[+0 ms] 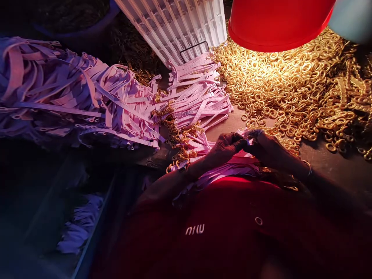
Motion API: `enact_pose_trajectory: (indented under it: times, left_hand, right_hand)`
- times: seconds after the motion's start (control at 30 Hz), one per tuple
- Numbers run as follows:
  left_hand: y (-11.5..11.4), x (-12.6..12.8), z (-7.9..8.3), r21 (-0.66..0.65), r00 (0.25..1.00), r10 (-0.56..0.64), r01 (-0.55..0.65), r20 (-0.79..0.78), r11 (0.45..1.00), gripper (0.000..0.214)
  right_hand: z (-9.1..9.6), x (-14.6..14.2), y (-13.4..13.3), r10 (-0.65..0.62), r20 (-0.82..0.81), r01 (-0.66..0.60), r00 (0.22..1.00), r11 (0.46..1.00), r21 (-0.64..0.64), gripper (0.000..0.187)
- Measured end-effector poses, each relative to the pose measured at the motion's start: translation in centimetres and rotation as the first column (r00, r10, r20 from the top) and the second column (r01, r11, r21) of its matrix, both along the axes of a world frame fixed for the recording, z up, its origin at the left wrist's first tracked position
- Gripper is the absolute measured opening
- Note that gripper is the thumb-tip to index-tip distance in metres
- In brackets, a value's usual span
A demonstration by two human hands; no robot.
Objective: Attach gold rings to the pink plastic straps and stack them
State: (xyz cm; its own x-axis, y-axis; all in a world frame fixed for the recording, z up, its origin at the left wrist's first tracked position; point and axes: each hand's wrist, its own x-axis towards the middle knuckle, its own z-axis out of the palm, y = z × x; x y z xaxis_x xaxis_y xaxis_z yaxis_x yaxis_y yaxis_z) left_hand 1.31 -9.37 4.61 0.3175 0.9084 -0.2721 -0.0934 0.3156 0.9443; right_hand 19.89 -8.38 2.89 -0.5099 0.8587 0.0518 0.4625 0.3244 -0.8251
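Note:
My left hand (228, 147) and my right hand (261, 144) meet at the front of the bench, fingers pinched close together. A small pale piece shows between the fingertips, too small and shaded to name. Beneath and in front of my hands lies a bundle of pink straps (223, 170). More pink straps (200, 108) with gold fittings are stacked just beyond, lying roughly side by side. Gold rings (276, 85) form a large heap behind and to the right of my right hand.
A big tangled pile of pink straps (75, 89) covers the left side. A red lamp shade (280, 23) hangs low over the rings. A white ribbed tray (180, 27) stands at the back. Chain-like gold pieces (345, 100) lie at right. More straps (81, 223) sit low on the left.

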Motion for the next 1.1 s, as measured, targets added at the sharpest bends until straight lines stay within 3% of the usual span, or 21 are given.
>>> enact_pose_trajectory:
  times: [0.4, 0.53, 0.63, 0.73, 0.83, 0.9, 0.93, 1.0, 1.1]
  left_hand:
    - [0.5, 0.4, -1.7, -0.088, 0.996, 0.043, -0.036, 0.078, 0.996, 0.046]
    - [1.6, 0.3, -1.9, -0.069, 1.000, 0.016, -0.016, -0.001, 0.997, 0.045]
    - [3.4, -1.2, -0.8, 0.009, 0.974, -0.129, 0.133, -0.187, 0.991, 0.040]
    - [5.1, -4.4, 1.4, 0.094, 0.824, -0.185, 0.275, -0.535, 0.957, 0.036]
    - [5.6, -7.7, 3.4, 0.045, 0.466, -0.149, 0.380, -0.872, 0.924, 0.030]
    - [4.9, -9.1, 3.6, -0.034, 0.205, -0.130, 0.418, -0.970, 0.908, 0.033]
    - [4.3, -9.4, 3.3, -0.078, 0.102, -0.132, 0.421, -0.986, 0.904, 0.035]
    - [2.7, -9.7, 1.6, -0.128, -0.020, -0.131, 0.414, -0.991, 0.901, 0.038]
    - [0.7, -9.9, -2.0, -0.066, -0.054, -0.046, 0.459, -0.997, 0.886, 0.036]
  right_hand:
    - [-1.1, 0.3, 2.0, 0.244, 0.145, -0.251, 0.959, 0.967, 0.031, 0.020]
    - [-0.8, 0.3, 3.3, 0.252, 0.161, -0.261, 0.954, 0.964, 0.043, 0.031]
    - [-0.1, 0.7, 3.8, 0.227, 0.168, -0.237, 0.959, 0.970, 0.042, 0.034]
    - [1.0, 1.3, 3.6, 0.169, 0.122, -0.175, 0.978, 0.984, 0.034, 0.036]
    - [1.4, 1.6, 3.0, 0.136, 0.072, -0.141, 0.988, 0.988, 0.065, 0.033]
    - [1.1, 1.6, 2.5, 0.158, 0.105, -0.169, 0.982, 0.980, 0.108, 0.024]
    - [0.8, 1.5, 2.3, 0.171, 0.147, -0.190, 0.974, 0.975, 0.120, 0.020]
    - [0.1, 1.4, 1.7, 0.169, 0.254, -0.203, 0.952, 0.973, 0.114, 0.018]
    - [-1.1, 1.6, 1.5, 0.132, 0.349, -0.175, 0.928, 0.980, 0.094, 0.018]
